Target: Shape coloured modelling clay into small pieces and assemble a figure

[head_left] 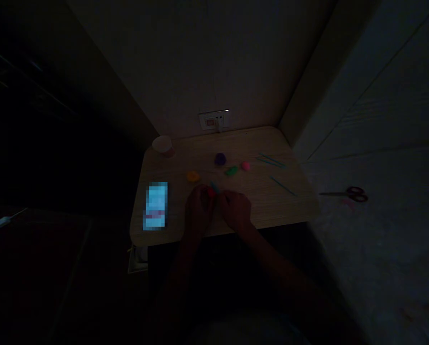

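Note:
The scene is very dark. My left hand [199,206] and my right hand [236,209] rest close together near the front edge of a small wooden table [272,206]. Both are curled around a small red lump [210,191], with a short teal stick [215,187] poking out by it. Which hand carries the stick I cannot make out. Behind the hands lie a yellow lump [193,177], a purple lump [220,158], a green lump [231,170] and a pink lump [245,166].
A lit phone [156,205] lies at the table's left front. A pale cup [163,145] stands at the back left. Thin teal sticks [271,161] lie at the right. Red-handled scissors [348,194] lie on the pale surface to the right. A wall socket [213,120] sits behind.

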Available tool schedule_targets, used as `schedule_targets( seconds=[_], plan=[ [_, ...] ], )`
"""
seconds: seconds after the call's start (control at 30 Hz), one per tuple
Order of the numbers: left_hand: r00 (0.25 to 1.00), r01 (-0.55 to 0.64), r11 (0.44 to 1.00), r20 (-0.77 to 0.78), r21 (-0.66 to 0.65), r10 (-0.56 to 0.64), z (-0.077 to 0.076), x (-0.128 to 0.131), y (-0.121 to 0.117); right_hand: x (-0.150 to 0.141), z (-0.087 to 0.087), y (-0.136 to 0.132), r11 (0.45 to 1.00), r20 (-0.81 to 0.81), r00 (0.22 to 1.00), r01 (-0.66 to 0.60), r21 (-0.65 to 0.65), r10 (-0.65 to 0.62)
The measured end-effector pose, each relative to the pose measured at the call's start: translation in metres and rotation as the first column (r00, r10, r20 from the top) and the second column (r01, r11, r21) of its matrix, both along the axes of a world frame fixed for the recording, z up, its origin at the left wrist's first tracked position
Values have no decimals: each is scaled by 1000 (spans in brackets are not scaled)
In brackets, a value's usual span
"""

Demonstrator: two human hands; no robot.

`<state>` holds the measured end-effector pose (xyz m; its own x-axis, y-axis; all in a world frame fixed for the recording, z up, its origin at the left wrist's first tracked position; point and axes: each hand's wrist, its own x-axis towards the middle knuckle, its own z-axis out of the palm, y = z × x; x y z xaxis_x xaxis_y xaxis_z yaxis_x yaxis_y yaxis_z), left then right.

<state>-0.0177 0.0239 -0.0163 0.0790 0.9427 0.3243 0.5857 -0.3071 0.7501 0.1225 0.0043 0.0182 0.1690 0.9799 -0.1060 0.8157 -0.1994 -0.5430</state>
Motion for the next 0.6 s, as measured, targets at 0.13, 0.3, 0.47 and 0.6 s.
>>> schedule_targets(
  seconds=[0.13, 0.3, 0.47, 0.6],
  plan=[
    [1000, -1, 1000, 31, -16, 1, -3, -1, 1, -2, 3, 1, 1000, 18, 1000, 10, -27, -9],
    [997, -34, 999, 69, -41, 37, -9, -3, 5, -3, 5, 4, 998, 2, 999, 37, -44, -37],
    [995, -56, 998, 81, -40, 59, -12, -4, 8, -2, 0, 0, 999, -32, 998, 49, 2, -49],
    [996, -64, 998, 57, -27, 66, -12, -4, 8, -3, 0, -1, 999, -10, 999, 41, -11, -41]
  ],
)
